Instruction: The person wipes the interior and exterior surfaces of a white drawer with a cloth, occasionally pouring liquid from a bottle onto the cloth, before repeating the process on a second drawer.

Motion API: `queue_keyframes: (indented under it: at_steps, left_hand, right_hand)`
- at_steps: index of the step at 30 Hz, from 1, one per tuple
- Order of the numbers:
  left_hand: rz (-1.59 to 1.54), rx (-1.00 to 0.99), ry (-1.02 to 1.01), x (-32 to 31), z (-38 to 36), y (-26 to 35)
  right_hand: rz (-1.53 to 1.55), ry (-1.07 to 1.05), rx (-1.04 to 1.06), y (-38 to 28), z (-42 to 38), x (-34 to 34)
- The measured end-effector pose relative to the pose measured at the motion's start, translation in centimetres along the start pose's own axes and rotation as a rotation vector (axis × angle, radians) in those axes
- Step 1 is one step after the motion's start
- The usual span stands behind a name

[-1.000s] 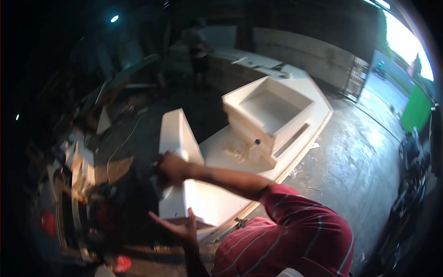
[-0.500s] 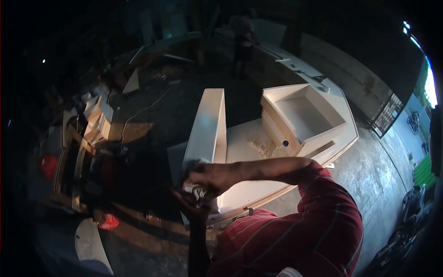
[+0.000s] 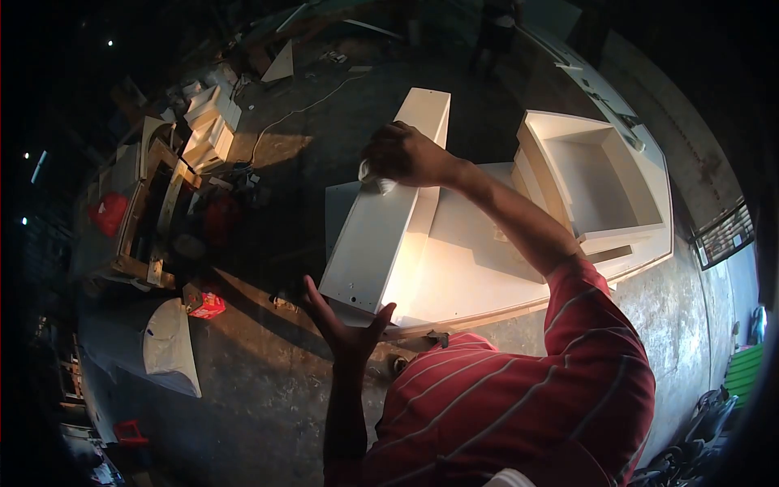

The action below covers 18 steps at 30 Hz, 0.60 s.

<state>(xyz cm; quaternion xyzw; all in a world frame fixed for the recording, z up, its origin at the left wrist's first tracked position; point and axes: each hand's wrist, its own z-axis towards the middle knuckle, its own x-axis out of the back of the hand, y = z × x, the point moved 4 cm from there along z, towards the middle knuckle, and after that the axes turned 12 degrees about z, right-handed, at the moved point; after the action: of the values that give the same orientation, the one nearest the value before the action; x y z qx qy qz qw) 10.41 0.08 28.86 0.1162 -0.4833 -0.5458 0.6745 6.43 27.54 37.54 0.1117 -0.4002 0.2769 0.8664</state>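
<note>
My right hand [image 3: 410, 154] is closed around a whitish cloth [image 3: 379, 180] and presses it on the top face of a long white box-like board [image 3: 373, 235]. Part of the cloth is hidden under the fingers. At the near end of that board, my left hand [image 3: 350, 329] has thumb and fingers spread wide around the end and holds nothing I can see. Small dark holes show in the board's near end. It stands on a broad white panel [image 3: 479, 280], beside an open white box [image 3: 596, 178].
A long bench with white panels [image 3: 596, 85] runs along the far right. Wooden frames [image 3: 162, 211] and light boxes [image 3: 213, 134] stand at left, near a red packet [image 3: 207, 304]. A cable [image 3: 272, 126] lies on the floor. Another person [image 3: 493, 32] stands at the back.
My right hand has moved with the cloth from the board's near end toward its far part. My left hand, formerly close to the cloth, is now apart and spread. The view has tilted downward.
</note>
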Motion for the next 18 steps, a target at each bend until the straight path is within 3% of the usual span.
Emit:
queue_keyframes:
  at_steps: [1, 3, 5, 7, 8, 9, 10, 11, 13, 18]
  left_hand:
    - [-0.002, -0.007, -0.005, 0.4, -0.5, -0.4]
    - [0.116, -0.263, 0.226, 2.8, -2.8, -1.0]
    - [0.299, -0.155, 0.22, 4.3, -7.7, -6.4]
    - [0.366, 0.252, 0.011, 5.0, -14.8, -13.4]
    - [0.611, 0.169, -0.091, 5.3, -21.0, -17.5]
    - [0.824, 0.047, -0.528, 5.8, -30.5, -24.2]
    - [0.85, 0.218, -0.725, 5.8, -34.3, -25.3]
    - [0.865, 0.412, -0.8, 5.0, -35.8, -25.1]
    - [0.874, 0.589, -0.809, 4.9, -36.9, -25.1]
    - [0.85, 0.609, -0.718, 5.5, -35.0, -25.3]
  right_hand:
    - [0.091, 0.051, -0.051, 0.1, 0.0, 0.3]
    - [0.24, 0.121, -0.119, 0.6, -0.1, 0.5]
    - [0.176, 0.081, -0.121, 0.7, 0.0, 0.4]
    - [0.162, 0.098, -0.095, 0.7, -0.2, 0.0]
    - [0.157, 0.102, -0.102, 0.6, -0.3, 0.0]
    - [0.155, 0.094, -0.132, 0.5, -0.2, 0.1]
    - [0.152, 0.087, -0.161, 0.6, 0.0, 0.2]
    - [0.145, 0.083, -0.172, 0.8, 0.0, -0.1]
    - [0.136, 0.091, -0.161, 0.9, -0.1, -0.3]
    - [0.129, 0.092, -0.169, 0.8, 0.0, -0.5]
